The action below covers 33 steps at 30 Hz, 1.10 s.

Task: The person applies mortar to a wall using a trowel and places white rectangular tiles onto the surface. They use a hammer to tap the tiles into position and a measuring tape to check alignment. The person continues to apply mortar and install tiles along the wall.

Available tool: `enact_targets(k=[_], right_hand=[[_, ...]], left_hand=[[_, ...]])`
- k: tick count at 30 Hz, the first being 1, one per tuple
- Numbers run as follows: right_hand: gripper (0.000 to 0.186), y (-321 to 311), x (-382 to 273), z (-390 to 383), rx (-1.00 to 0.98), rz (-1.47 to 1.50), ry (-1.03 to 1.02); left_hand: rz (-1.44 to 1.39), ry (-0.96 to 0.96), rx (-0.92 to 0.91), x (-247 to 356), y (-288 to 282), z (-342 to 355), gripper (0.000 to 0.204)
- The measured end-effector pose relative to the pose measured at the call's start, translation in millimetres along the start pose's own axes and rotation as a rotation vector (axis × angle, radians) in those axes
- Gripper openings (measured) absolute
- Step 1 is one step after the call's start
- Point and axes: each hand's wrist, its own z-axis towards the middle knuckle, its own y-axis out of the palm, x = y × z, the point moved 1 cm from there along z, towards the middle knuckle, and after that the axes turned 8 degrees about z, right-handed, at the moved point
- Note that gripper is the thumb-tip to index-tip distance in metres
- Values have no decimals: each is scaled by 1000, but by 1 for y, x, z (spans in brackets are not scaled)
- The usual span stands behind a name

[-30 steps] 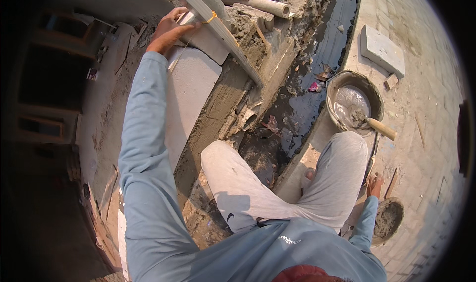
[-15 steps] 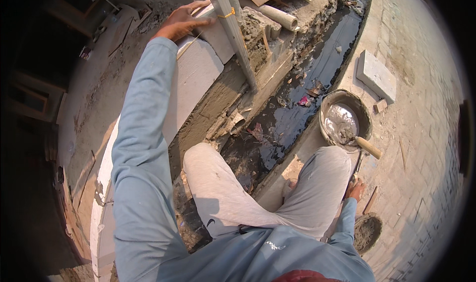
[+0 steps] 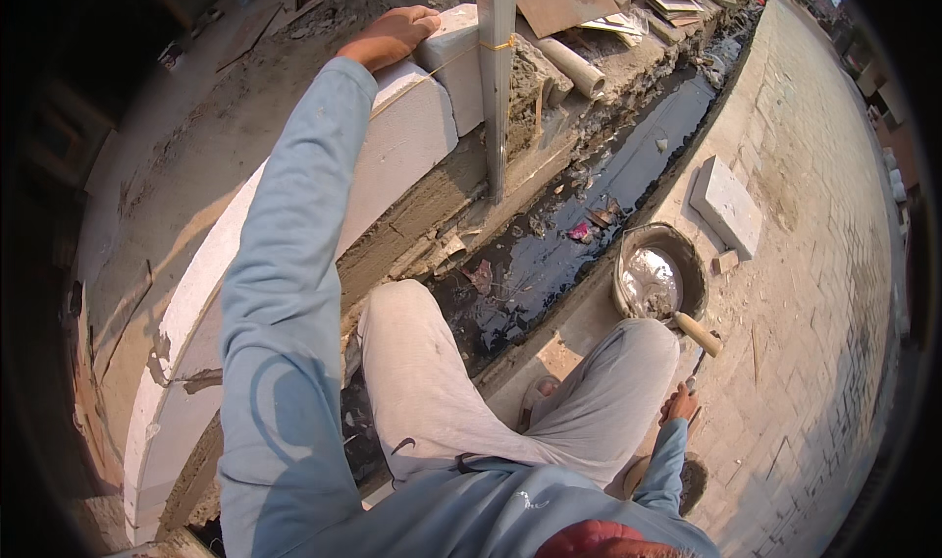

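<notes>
My left hand (image 3: 391,38) reaches far forward and grips the top of a small white block (image 3: 459,67) at the far end of a low wall of white blocks (image 3: 397,146). A thin yellow string (image 3: 444,65) runs along the wall's top to an upright metal bar (image 3: 494,97) beside that block. Low on the right, my right hand (image 3: 679,403) is closed near the ground around a slim tool, mostly hidden. Ahead of it stands a dark bucket (image 3: 698,281) with wet grey mix inside and a wooden-handled tool (image 3: 699,334) leaning over its rim.
Between the wall and the paved path (image 3: 814,224) runs a ditch of dark water (image 3: 549,264) with litter. A loose white block (image 3: 726,208) and a small fragment (image 3: 725,262) lie beyond the bucket. A pipe (image 3: 571,67) and boards (image 3: 564,3) lie at the far end.
My left hand has shifted from spread across the block's end to fingers closer together on its top. My view has turned, and my right hand stays low by the bucket.
</notes>
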Motion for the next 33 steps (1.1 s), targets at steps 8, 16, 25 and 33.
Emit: enact_targets(k=[8, 16, 25, 33], right_hand=[[23, 46, -254, -137, -244, 254, -551], [37, 202, -368, -283, -1094, 194, -475], [26, 324, -448, -334, -661, -49, -1633], [40, 356, -445, -333, -1051, -652, -978]], left_hand=[[-155, -14, -14, 9, 7, 19, 44], [-221, -32, 39, 4, 23, 26, 44], [-212, -65, 75, -7, 29, 37, 46], [32, 24, 120, -10, 39, 44, 41]])
